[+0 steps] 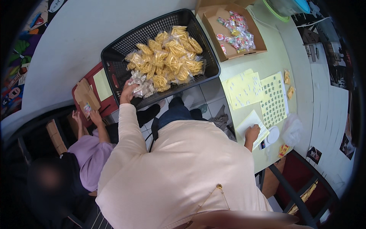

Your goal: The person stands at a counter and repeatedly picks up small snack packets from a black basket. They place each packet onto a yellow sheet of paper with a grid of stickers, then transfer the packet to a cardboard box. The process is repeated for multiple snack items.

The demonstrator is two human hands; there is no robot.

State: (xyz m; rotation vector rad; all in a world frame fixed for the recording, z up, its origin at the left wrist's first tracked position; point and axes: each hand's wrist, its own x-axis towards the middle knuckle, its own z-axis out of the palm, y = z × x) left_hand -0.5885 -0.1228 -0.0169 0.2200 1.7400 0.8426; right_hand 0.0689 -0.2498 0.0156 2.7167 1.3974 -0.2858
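Printed sheets: on the pale green desk (280,63), yellow sheets (243,89) carry scattered pale marks; beside them, a yellow-green sheet (273,101) bears rows of small dark printed marks.
Sheet under the right hand: a pale label sheet (249,119), lined with small print, near the desk's front edge.
Right hand (251,134): fingers curled down onto that sheet.
Left hand (127,92): inside the basket's near left corner, fingers partly bent against the small clear packs (144,90).
Grip: seen from this height, I cannot tell whether either hand pinches anything.
Black basket (215,72): heaped with clear bags of yellow snack sticks (167,53); the small packs lie at their near left side.
Open cardboard box (244,55): at the desk's far end, holding colourful wrapped sachets (239,32).
Near the right hand: a white scale (272,135), then a clear plastic bag (292,130).
Co-worker: at left, hands by a smaller cardboard box (84,91) on a red table (105,95).
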